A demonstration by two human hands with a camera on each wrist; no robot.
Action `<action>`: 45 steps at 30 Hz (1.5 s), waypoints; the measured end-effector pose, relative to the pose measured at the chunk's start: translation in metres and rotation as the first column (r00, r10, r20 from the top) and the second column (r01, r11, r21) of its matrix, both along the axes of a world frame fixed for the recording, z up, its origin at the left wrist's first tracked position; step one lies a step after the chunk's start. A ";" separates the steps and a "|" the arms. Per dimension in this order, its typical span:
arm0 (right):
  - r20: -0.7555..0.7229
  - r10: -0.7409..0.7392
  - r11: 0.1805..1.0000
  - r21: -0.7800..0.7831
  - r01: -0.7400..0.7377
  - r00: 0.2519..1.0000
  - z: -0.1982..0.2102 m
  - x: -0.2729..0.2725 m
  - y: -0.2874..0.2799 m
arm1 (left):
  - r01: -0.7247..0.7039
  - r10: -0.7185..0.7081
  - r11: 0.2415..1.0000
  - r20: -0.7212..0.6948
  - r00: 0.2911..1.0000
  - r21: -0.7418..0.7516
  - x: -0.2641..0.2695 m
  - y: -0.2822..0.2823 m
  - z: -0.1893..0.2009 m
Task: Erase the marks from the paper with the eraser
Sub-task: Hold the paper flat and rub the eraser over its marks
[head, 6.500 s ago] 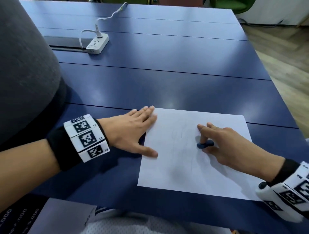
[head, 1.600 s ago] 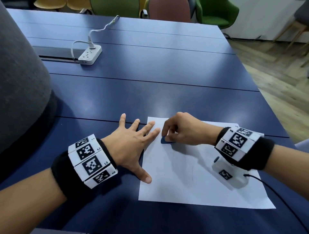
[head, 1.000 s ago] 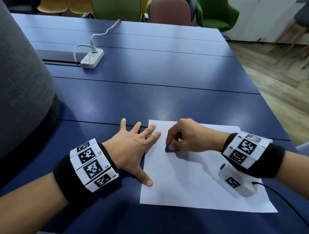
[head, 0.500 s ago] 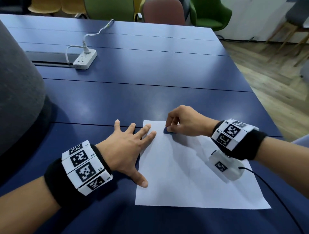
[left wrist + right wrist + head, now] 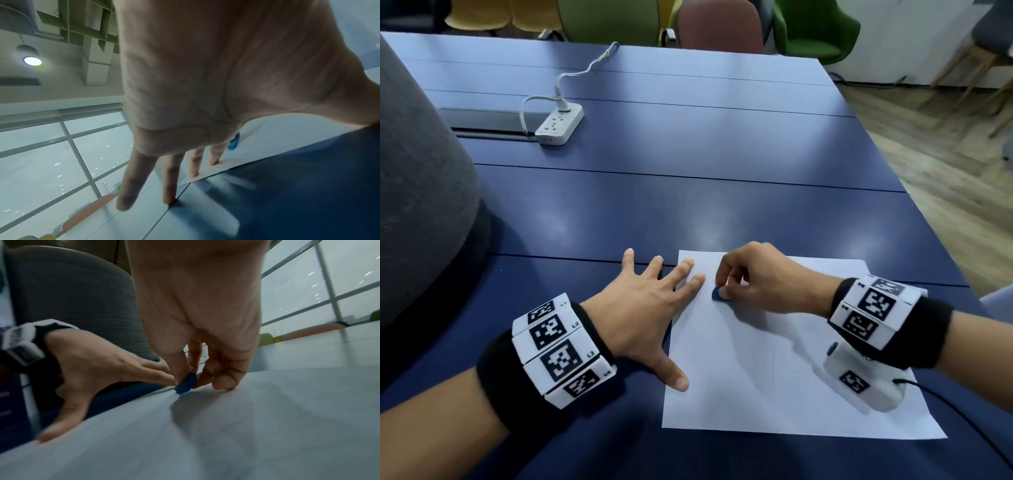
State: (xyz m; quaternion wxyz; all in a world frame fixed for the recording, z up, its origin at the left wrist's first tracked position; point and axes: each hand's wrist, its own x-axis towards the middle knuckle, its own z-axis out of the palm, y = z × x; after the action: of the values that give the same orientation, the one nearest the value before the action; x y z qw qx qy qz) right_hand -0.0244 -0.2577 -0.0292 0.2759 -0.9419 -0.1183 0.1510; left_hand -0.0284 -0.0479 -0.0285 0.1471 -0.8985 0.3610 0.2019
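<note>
The right hand (image 5: 763, 284) pinches the blue eraser (image 5: 719, 294) between thumb and fingers, pressing it on the paper (image 5: 774, 370) near its far left corner. The left hand (image 5: 643, 308) lies flat with fingers spread, 2 fingertips and the thumb on the paper's left edge, the rest on the blue counter (image 5: 688, 212).

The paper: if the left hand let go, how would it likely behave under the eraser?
The paper looks thin and floppy, so would probably slide or buckle. The left hand presses only its edge. The eraser seems grippy, likely dragging it.
</note>
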 end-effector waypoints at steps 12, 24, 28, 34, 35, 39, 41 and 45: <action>-0.002 -0.010 1.000 -0.027 0.010 1.000 0.006 0.001 0.004 | 0.024 -0.024 1.000 0.015 1.000 0.003 -0.001 -0.003 0.004; 0.027 -0.106 0.994 -0.012 0.106 0.994 0.007 -0.001 -0.017 | 0.063 -0.064 0.995 -0.016 0.998 -0.080 -0.001 -0.009 0.006; 0.021 -0.115 0.993 0.028 0.114 0.993 0.004 -0.007 -0.015 | 0.065 -0.067 0.993 -0.016 0.998 -0.095 -0.001 -0.011 0.007; 0.026 -0.131 0.991 -0.013 0.132 0.991 0.007 0.004 -0.018 | 0.079 -0.080 0.994 -0.014 0.997 -0.078 -0.001 -0.011 0.008; 0.037 -0.164 0.986 0.001 0.164 0.986 0.006 0.007 -0.020 | 0.080 -0.081 0.994 -0.015 0.997 -0.075 -0.001 -0.011 0.008; -0.002 -0.098 0.995 0.014 0.098 0.995 0.004 -0.006 -0.015 | 0.069 -0.071 0.996 -0.033 0.997 -0.051 -0.001 -0.010 0.007; -0.020 -0.054 0.998 -0.019 0.054 0.998 0.006 -0.007 -0.015 | 0.073 -0.074 0.997 -0.048 0.996 -0.026 -0.001 -0.010 0.007; 0.049 -0.165 0.986 -0.017 0.166 0.985 0.010 0.014 -0.027 | 0.076 -0.075 0.997 -0.048 0.996 0.020 -0.002 -0.011 0.008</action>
State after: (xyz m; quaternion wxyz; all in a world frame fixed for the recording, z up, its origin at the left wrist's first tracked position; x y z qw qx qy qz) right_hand -0.0106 -0.2851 -0.0190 0.2745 -0.9547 -0.0443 0.1063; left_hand -0.0299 -0.0591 -0.0202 0.1561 -0.8775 0.3960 0.2211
